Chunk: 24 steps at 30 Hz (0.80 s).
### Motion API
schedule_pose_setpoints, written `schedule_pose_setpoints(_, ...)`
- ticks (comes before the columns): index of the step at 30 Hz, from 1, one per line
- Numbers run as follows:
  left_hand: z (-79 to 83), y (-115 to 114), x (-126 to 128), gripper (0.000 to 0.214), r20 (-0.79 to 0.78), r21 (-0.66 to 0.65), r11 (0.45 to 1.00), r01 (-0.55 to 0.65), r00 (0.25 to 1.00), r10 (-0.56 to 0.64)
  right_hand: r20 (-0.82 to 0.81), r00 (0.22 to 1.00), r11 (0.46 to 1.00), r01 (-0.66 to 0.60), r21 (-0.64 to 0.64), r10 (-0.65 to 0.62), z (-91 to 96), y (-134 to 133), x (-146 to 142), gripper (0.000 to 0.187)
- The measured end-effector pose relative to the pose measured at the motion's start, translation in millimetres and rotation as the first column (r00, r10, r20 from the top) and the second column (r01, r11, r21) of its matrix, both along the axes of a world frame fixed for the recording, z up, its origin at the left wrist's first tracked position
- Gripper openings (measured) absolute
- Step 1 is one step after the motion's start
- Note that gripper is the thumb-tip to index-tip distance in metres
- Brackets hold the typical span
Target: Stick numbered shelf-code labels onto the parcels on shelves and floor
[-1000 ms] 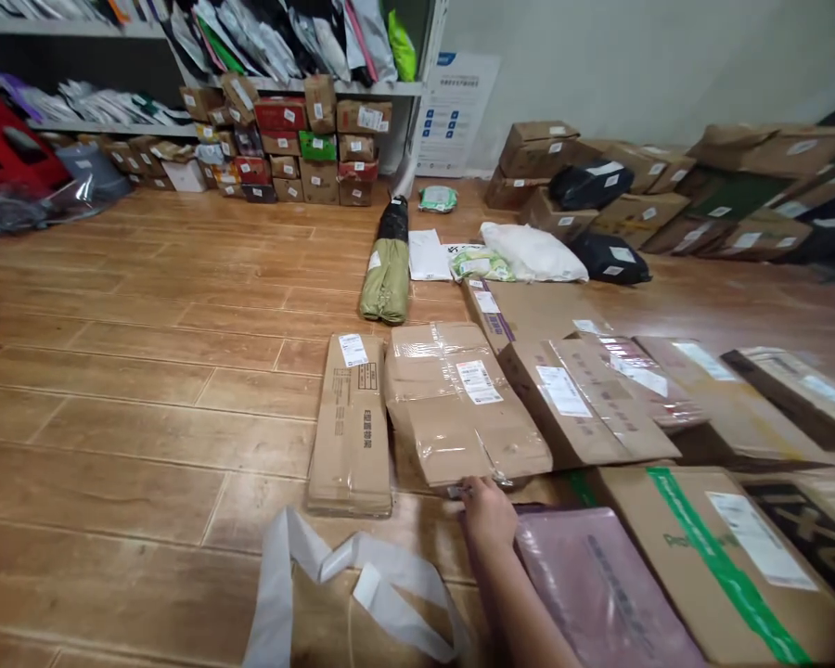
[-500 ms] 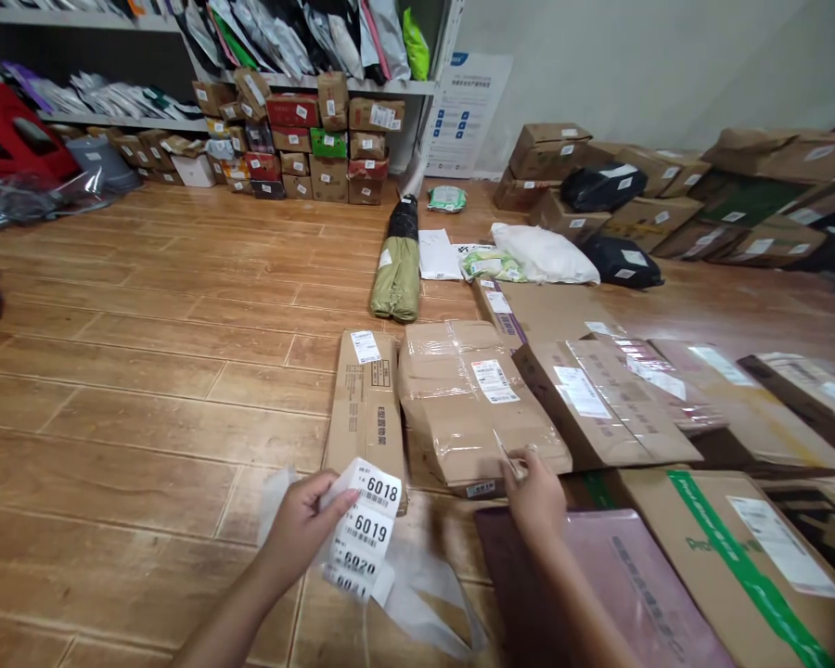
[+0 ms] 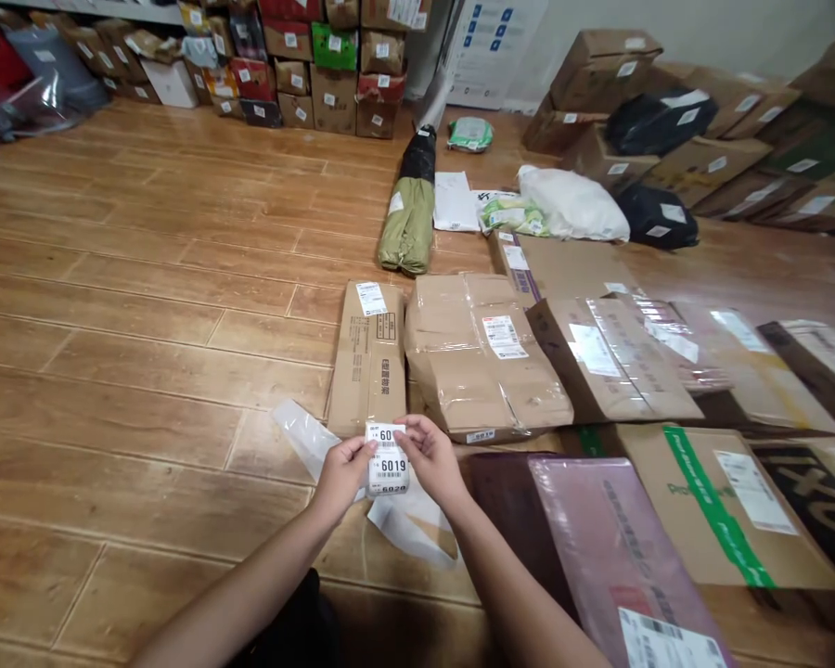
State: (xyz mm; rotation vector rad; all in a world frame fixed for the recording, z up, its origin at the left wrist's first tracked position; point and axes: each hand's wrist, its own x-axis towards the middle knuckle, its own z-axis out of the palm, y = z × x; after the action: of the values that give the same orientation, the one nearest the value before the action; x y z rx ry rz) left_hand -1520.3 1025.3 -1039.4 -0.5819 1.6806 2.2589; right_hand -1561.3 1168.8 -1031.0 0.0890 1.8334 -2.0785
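Note:
Both my hands meet low in the middle of the view on a strip of white number labels (image 3: 388, 460); the top ones read 60.. and 6019. My left hand (image 3: 343, 473) pinches the strip's left edge and my right hand (image 3: 432, 455) pinches its top right corner. White backing paper (image 3: 407, 521) trails from the strip over the floor. Just beyond the hands lie a narrow flat carton (image 3: 368, 357) and a taped brown parcel (image 3: 483, 366) with a small numbered sticker (image 3: 480, 435) on its near edge.
More cartons (image 3: 616, 357) and a pink mailer (image 3: 616, 547) lie in rows to the right. An olive rolled bundle (image 3: 408, 221) and white bags (image 3: 571, 204) sit farther back. Stacked small boxes (image 3: 306, 65) line the far wall. Bare wooden floor (image 3: 132, 343) stretches to the left.
My right hand left the taped parcel's edge and came to the label strip, which my left hand raised into view. The view tilted downward and nearer.

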Motion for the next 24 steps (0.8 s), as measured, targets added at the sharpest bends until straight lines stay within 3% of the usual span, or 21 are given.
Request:
schedule_pose_setpoints(4, -2.1, -0.1, 1.1, 0.035, 0.006, -0.063, 0.998, 0.012, 1.000, -0.012, -0.030, 0.999, 1.000, 0.011, 0.008, -0.011, 0.5, -0.4, -2.3, 0.031)
schedule_pose_setpoints(7, -12.0, -5.1, 2.2, 0.035, 0.027, -0.160, 0.986, 0.041, 0.999, -0.037, -0.081, 0.997, 0.995, 0.028, 0.092, -0.021, -10.4, -2.3, 0.6, 0.026)
schedule_pose_setpoints(12, -43.7, -32.8, 22.4, 0.031, 0.156, -0.329, 0.916, 0.231, 0.970, -0.188, -0.075, 0.997, 0.966, -0.017, 0.256, 0.037, -68.4, -10.4, 34.5, 0.026)
schedule_pose_setpoints(16, -53.9, -65.4, 58.7, 0.025, 0.339, -0.283, 0.810, 0.514, 0.844, -0.416, -0.048, 0.994, 0.938, 0.108, 0.329, -0.098, -120.2, -11.9, 55.0, 0.037)
schedule_pose_setpoints(18, -53.9, -77.4, 77.1, 0.018, 0.418, -0.274, 0.750, 0.602, 0.777, -0.471, -0.071, 0.984, 0.911, 0.176, 0.372, -0.161, -138.8, -11.2, 53.4, 0.034)
schedule_pose_setpoints(24, -57.3, -79.7, 99.9, 0.015, 0.516, -0.189, 0.584, 0.790, 0.585, -0.625, -0.072, 0.931, 0.802, 0.347, 0.486, -0.358, -165.9, -31.8, 50.7, 0.029)
